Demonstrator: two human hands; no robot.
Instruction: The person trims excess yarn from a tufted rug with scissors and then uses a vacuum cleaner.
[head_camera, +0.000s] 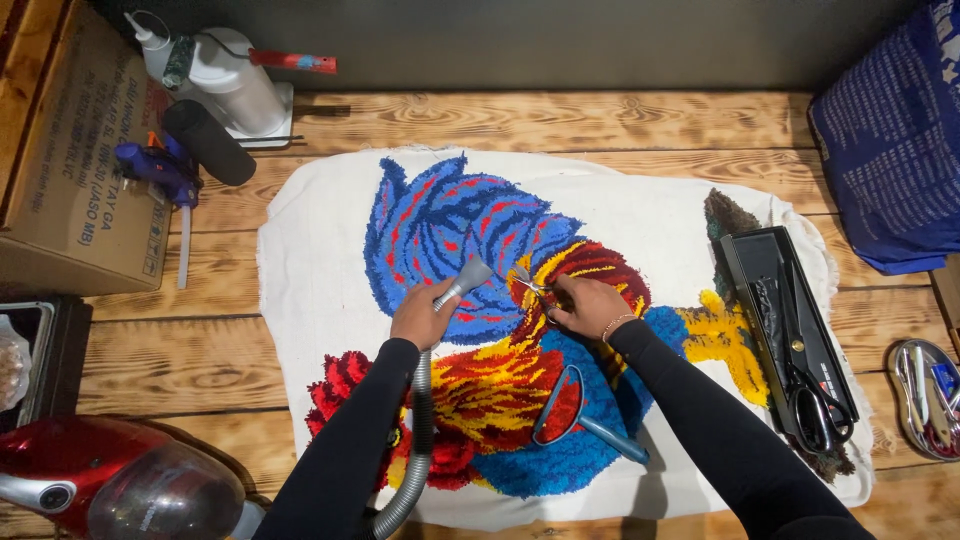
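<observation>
Both sleeves reached over the rug, left hand clamped on the nozzle beside small scissors pinched in the right hand, catching clippings.

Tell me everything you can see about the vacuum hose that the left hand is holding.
The vacuum hose is grey and ribbed, and it looks like flexible plastic. It comes up from the bottom edge of the picture, beside the left sleeve, and curves up over the rug. It ends in a smooth grey nozzle that widens to a flat mouth. The left hand wraps around the nozzle's neck. The mouth is tilted toward the blue pile, close to the right hand. Whether it touches the pile cannot be told.
</observation>
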